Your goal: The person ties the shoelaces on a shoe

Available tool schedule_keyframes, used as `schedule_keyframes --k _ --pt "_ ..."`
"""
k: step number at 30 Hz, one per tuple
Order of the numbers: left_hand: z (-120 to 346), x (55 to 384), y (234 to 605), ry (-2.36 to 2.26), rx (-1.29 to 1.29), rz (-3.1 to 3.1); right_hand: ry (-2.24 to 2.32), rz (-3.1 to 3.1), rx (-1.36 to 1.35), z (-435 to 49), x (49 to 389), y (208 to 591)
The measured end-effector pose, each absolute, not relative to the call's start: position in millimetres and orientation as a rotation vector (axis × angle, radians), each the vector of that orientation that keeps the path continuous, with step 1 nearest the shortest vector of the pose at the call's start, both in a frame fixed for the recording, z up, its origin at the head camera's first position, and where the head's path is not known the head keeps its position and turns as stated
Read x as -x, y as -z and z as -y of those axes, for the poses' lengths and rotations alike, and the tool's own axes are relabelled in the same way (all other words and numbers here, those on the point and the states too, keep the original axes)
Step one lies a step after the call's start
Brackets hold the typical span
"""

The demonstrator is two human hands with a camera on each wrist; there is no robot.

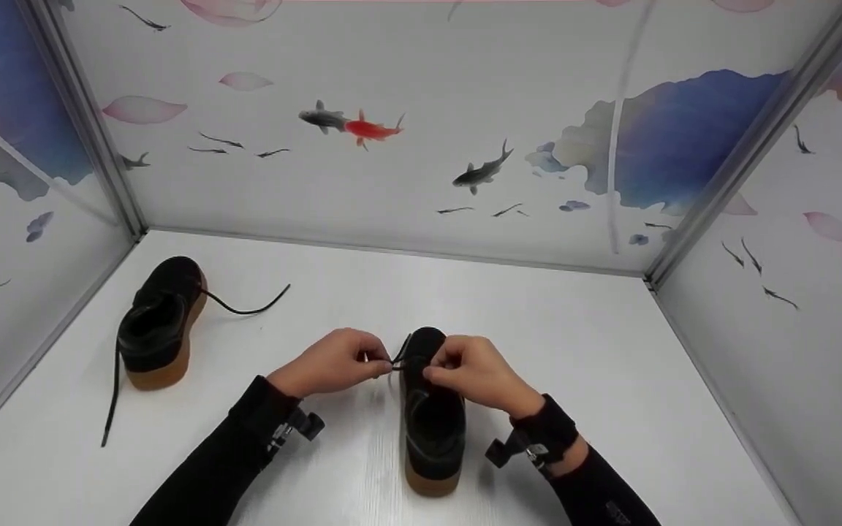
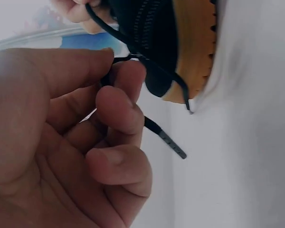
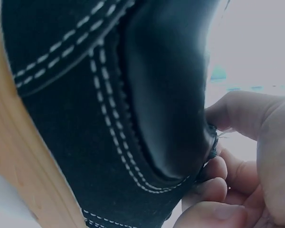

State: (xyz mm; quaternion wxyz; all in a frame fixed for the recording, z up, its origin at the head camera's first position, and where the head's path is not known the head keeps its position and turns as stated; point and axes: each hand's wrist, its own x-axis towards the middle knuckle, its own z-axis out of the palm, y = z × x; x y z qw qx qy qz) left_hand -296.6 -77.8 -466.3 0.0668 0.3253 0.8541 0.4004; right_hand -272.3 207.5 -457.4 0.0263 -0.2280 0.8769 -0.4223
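A black shoe (image 1: 435,424) with a tan sole stands on the white table, toe pointing away. At its left side my left hand (image 1: 340,359) pinches a black shoelace (image 1: 396,359) between thumb and forefinger. In the left wrist view, a lace end with a grey tip (image 2: 173,145) sticks out below those fingers, and another lace strand (image 2: 156,64) crosses the shoe. My right hand (image 1: 483,372) is over the front of the shoe, thumb and forefinger pinching a dark frayed edge (image 3: 213,142) at its opening; I cannot tell whether that is tongue or lace.
A matching black shoe (image 1: 154,329) stands at the left of the white table (image 1: 574,351), its loose laces (image 1: 245,312) trailing onto the surface. Printed wall panels (image 1: 406,197) with fish and petals enclose the table at the back and both sides.
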Motion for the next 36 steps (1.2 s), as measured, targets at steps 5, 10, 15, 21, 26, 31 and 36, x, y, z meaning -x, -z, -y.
schedule_keyframes --k 5,10,15,21,26,31,36 --pt "81 289 453 -1.147 -1.092 -2.605 1.342 -2.683 0.626 -208 271 457" --pt "83 282 442 -1.143 -1.226 -2.599 1.362 -2.656 0.572 -208 272 456" --pt "83 280 437 -1.151 -1.362 -2.544 1.353 -2.655 0.532 -208 272 456" --pt "83 281 437 -1.208 -1.428 -2.478 1.37 -2.644 0.486 -207 273 456" --pt "81 281 439 -1.355 -1.439 -2.361 1.39 -2.635 0.478 -208 274 457" --pt "79 281 441 -1.429 -1.492 -2.226 1.409 -2.606 0.48 -209 276 459" --pt "78 281 443 -1.483 -1.48 -2.094 1.437 -2.564 0.502 -210 275 458"
